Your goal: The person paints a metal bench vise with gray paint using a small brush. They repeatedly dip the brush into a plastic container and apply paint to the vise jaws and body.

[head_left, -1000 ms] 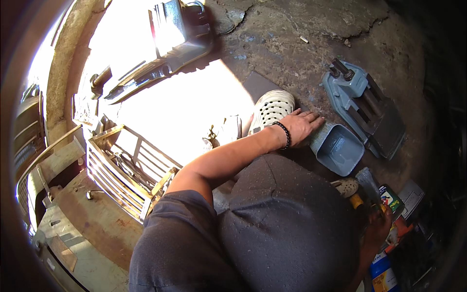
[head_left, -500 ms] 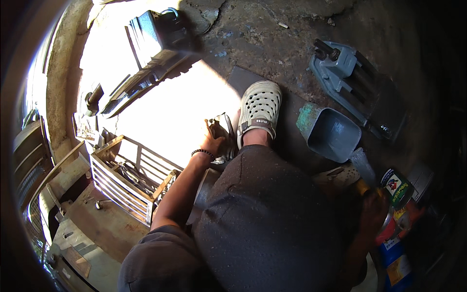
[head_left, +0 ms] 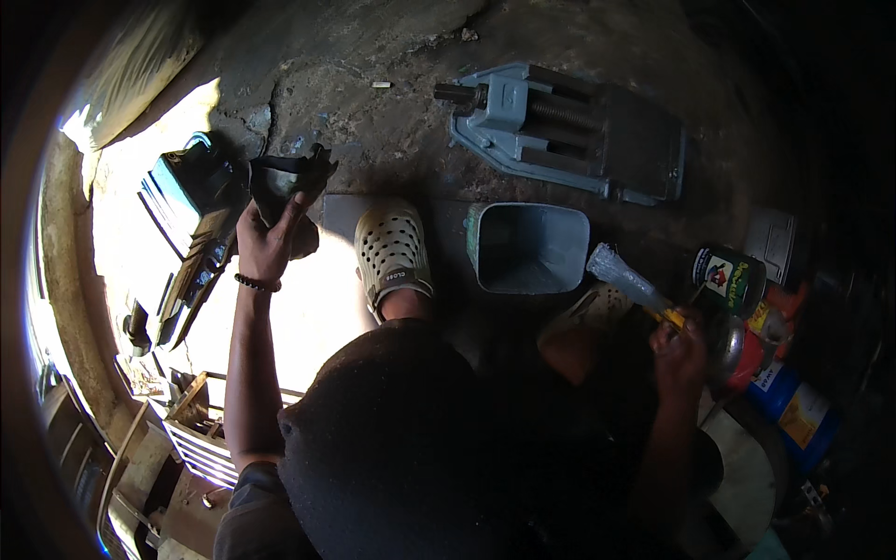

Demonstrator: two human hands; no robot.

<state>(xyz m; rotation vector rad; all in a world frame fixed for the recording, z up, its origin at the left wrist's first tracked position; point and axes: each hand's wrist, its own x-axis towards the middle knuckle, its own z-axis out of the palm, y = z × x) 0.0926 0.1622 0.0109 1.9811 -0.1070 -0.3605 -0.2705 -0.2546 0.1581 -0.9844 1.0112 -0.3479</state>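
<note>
Far left, beyond the left fingers: a teal-edged metal case (head_left: 187, 201) lying in bright sun, dark blades or bars just below it. Left hand (head_left: 266, 245) raised, fingers wrapped around a dark cup-shaped part (head_left: 285, 187); the part sits in the grasp just above the fingertips, tilted, with a strap-like edge on top. Beaded bracelet (head_left: 256, 283) on that wrist. Below the left forearm, a metal grille (head_left: 201, 434), well apart from the fingers. Right of the left hand, close by: a pale perforated clog (head_left: 394, 252) on the person's foot, on the concrete floor (head_left: 373, 140). Further right, between the two hands: a grey rectangular bin (head_left: 530, 247), open top up. Beyond it, a blue-grey bench vise (head_left: 569, 126) lying flat, well apart from either hand. Right hand (head_left: 679, 350) in shadow, fingers closed on the yellow handle of a brush (head_left: 635, 285); pale bristles point up-left from the fingers, over the bin's right edge. Just right of those fingers: a dark green can (head_left: 730, 277), then a blue can (head_left: 793, 411) lower down.
</note>
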